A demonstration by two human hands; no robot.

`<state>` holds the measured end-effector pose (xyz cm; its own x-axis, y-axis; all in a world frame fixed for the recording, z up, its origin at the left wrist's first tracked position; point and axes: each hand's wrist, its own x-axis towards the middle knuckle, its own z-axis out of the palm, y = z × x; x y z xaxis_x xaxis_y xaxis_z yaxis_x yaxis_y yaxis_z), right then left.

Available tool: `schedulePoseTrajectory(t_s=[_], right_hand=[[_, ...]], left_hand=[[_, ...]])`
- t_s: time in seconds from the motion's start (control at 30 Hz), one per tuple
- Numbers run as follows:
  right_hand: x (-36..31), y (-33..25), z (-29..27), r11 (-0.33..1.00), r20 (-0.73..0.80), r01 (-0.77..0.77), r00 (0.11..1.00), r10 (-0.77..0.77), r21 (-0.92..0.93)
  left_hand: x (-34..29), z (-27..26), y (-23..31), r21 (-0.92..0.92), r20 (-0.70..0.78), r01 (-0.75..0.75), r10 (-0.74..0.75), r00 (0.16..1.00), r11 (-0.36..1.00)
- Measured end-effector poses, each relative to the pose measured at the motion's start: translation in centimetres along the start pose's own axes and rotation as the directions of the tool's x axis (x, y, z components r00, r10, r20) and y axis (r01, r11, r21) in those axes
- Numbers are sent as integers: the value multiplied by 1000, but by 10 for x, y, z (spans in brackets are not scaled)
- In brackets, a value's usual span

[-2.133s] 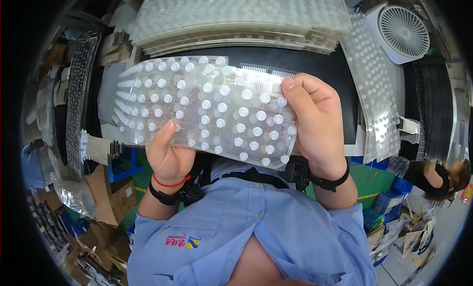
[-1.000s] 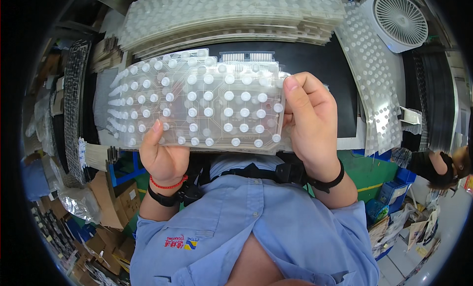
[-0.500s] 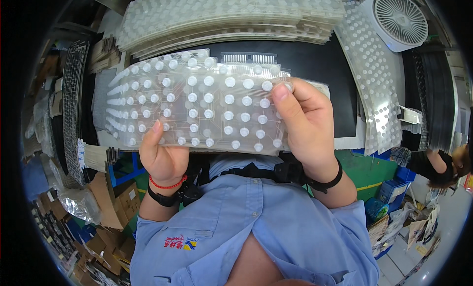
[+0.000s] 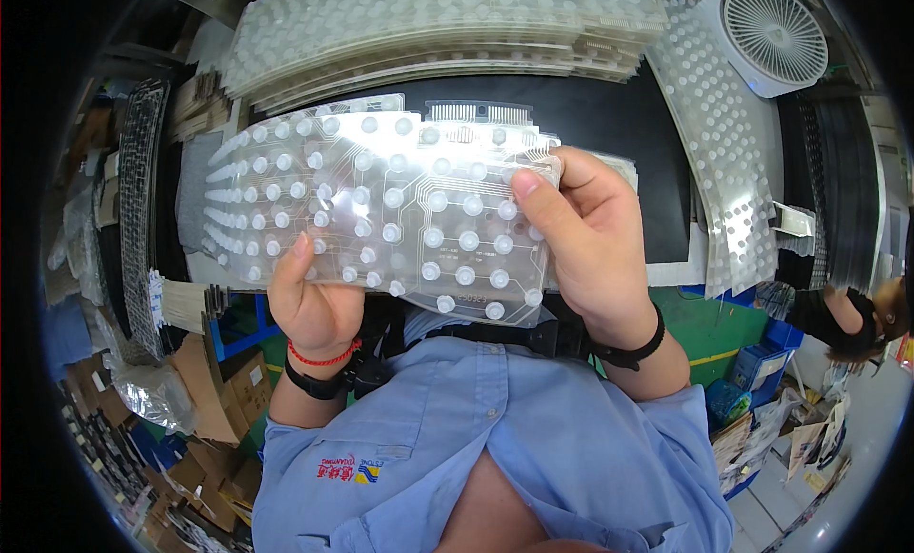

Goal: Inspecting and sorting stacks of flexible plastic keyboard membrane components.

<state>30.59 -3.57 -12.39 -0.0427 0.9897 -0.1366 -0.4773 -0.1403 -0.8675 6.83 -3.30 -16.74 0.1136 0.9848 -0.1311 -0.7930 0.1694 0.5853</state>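
Both hands are closed on one thing: I have a clear dotted sheet (image 4: pixel 381 210) held up between them, above the black worktop (image 4: pixel 609 144). My left hand (image 4: pixel 314 306) pinches the sheet's near edge from below, thumb up against the underside, fingers curled shut around the rim. My right hand (image 4: pixel 590 248) grips the right end, thumb pressed flat on the top face and the other fingers wrapped behind, so neither hand is open. The sheet's long axis runs left to right across my view, with the right end slightly nearer me and the far left corner fanning away; thin printed lines and rows of raised white domes show through it. More of it lies toward the left hand, while the right hand covers its end. Beyond my hands, a stack of similar sheets (image 4: pixel 447 29) lies along the far side of the worktop, another sheet (image 4: pixel 724 172) drapes off to the right, and a white fan (image 4: pixel 771 39) sits at the far right corner.
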Motion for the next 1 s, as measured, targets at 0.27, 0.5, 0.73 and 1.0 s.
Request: schedulePoseTrajectory(t_s=[0.27, 0.5, 0.73, 1.0], right_hand=[[0, 6, -2, 1000, 13, 18, 1000, -18, 13], [-2, 7, 0, 1000, -24, 13, 1000, -13, -5], [-6, -8, -2, 259, 231, 399, 835, -499, -880], [-14, -18, 2, 845, 196, 332, 942, -273, -419]], left_hand=[[-1, -1, 0, -10, 42, -19, 19, 999, 1000], [-1, -1, -1, 6, 39, -23, 23, 999, 1000], [-4, -4, -3, 117, 0, -111, 112, 994, 987], [-13, -39, -7, 278, 154, -144, 104, 983, 950]])
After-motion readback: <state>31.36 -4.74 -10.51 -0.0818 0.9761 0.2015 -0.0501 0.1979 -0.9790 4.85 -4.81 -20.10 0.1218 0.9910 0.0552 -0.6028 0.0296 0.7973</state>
